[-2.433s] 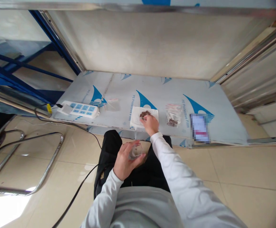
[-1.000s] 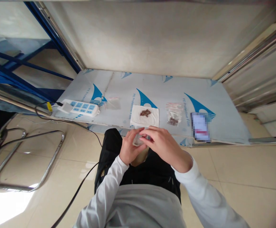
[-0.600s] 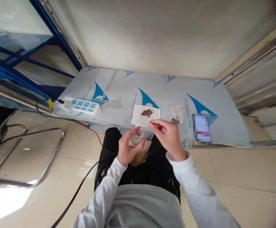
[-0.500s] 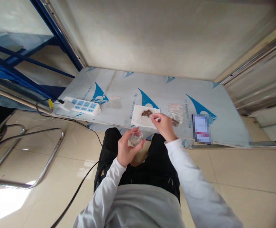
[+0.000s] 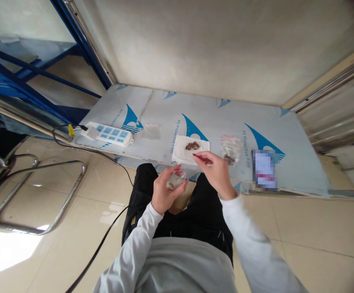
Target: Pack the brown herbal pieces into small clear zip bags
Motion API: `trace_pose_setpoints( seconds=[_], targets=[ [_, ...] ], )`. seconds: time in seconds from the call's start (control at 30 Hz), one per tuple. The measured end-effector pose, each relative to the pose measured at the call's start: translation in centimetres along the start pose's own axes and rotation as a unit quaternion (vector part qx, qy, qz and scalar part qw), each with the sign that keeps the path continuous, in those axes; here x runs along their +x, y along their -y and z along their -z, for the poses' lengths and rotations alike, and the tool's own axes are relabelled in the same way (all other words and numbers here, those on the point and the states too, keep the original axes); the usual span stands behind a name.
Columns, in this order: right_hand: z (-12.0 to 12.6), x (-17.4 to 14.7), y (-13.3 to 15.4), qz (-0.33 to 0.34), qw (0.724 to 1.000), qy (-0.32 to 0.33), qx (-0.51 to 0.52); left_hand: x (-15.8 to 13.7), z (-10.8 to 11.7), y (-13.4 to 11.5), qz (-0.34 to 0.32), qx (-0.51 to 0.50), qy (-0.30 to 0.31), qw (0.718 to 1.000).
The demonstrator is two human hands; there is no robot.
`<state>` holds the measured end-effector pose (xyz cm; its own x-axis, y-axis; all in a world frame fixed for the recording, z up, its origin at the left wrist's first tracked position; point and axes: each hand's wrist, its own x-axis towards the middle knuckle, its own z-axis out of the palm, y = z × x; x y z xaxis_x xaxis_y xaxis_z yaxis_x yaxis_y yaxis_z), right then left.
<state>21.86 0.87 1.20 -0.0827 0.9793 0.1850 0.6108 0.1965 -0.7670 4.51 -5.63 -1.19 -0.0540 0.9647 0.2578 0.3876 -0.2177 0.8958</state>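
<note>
My left hand holds a small clear plastic cup above my lap, its thumb and fingers curved around the sides. A small heap of brown, dried-looking bits lies on a white paper tissue on the shelf. Over the tissue's near right edge is my right hand, thumb and fingertips pinched together. A tiny dark speck shows at those fingertips, too small to name. Just right of that hand lies a clear zip bag with more brown bits inside.
On the film-covered shelf are a white power strip with a black cable, a flat clear bag, and a pixelated phone-like object at the right. A metal-framed chair stands at the left.
The view has shifted slightly. My right hand has moved a little nearer and left over the tissue, from beside the heap to the tissue's near edge. My left hand still holds the cup.
</note>
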Motion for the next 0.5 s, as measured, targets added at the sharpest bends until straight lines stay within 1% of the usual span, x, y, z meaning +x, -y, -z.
trace_pose_setpoints(
  seconds=[0.07,0.17,0.27,0.33,0.37,0.4,0.47,0.5],
  targets=[
    [1.7,-2.1,2.4,0.055,0.997,0.045,0.041,0.2,-0.3,0.0,-0.013,-0.003,0.007,1.000],
    [2.8,-4.1,4.8,0.123,0.986,0.111,-0.008,0.2,-0.9,-0.2,-0.038,-0.007,0.033,0.999],
    [2.8,-4.4,5.6,0.156,0.972,0.161,-0.068,0.2,-1.3,-0.4,-0.052,-0.008,0.054,0.997],
    [2.8,-3.9,5.2,0.151,0.973,0.172,-0.043,0.1,-1.3,-0.5,-0.053,-0.003,0.051,0.997],
    [2.7,-3.4,4.6,0.140,0.976,0.163,-0.014,0.1,-1.3,-0.5,-0.049,0.001,0.045,0.998],
    [2.6,-2.8,3.8,0.124,0.982,0.141,0.015,0.1,-1.2,-0.5,-0.042,0.005,0.037,0.998],
    [1.9,-1.1,1.2,0.069,0.995,0.068,0.031,0.0,-1.0,-0.5,-0.027,0.009,0.022,0.999],
    [1.3,0.0,-0.3,0.033,0.999,0.017,0.003,-0.1,-0.9,-0.5,-0.021,0.008,0.017,1.000]
  ],
)
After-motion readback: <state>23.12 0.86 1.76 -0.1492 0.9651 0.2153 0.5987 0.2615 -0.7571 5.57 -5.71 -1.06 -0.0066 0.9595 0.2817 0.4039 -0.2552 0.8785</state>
